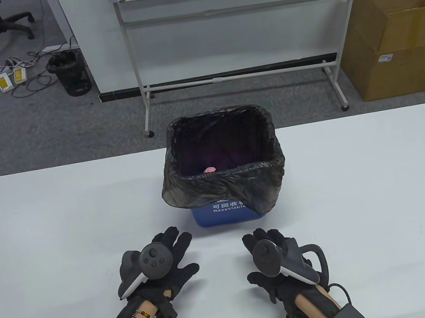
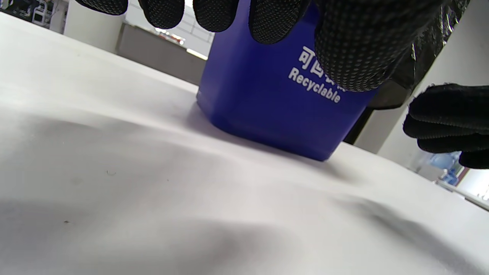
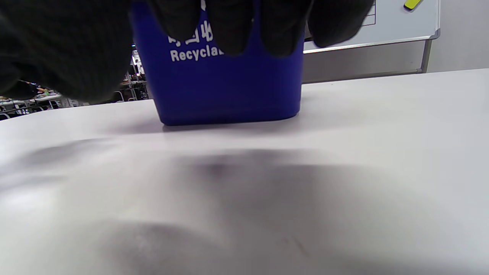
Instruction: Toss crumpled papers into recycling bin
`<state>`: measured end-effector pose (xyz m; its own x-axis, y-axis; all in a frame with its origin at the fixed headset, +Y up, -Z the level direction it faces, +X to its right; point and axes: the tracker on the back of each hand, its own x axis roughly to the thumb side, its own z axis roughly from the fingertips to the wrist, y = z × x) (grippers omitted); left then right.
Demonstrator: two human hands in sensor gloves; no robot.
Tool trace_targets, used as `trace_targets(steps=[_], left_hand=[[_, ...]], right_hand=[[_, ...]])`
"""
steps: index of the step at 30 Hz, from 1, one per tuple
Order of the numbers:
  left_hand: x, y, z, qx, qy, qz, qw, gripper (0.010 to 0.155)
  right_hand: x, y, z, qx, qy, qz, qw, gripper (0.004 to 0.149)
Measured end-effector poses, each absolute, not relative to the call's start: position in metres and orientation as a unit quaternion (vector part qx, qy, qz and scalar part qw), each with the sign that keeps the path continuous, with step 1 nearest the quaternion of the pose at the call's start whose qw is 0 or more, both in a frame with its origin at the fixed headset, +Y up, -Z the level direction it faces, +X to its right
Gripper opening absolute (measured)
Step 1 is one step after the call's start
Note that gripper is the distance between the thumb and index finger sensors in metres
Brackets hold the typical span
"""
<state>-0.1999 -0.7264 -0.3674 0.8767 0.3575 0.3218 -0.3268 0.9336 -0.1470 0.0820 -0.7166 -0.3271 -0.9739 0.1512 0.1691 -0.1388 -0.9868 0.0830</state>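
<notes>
The left grip (image 1: 157, 267), a black-gloved hand with fingers spread and empty, hovers low over the white counter (image 1: 364, 190). The right grip (image 1: 278, 261), likewise black-gloved, also holds nothing, its fingers loosely extended. Both sit just in front of the blue plastic recycling bin (image 1: 221, 211) lined with a black bag (image 1: 224, 181), not touching it. A small pink crumpled paper (image 1: 210, 169) lies inside the bin, well apart from both hands.
</notes>
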Motion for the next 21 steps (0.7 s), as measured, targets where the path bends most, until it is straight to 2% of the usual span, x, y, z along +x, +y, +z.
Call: trace_targets(steps=[21], left_hand=[[-0.1955, -0.7323, -0.3656, -0.047, -0.181, 0.172, 0.967, 0.078]], right_hand=[[0.0841, -0.7148, -0.3272, 0.082, 0.042, 0.993, 0.070, 0.088]])
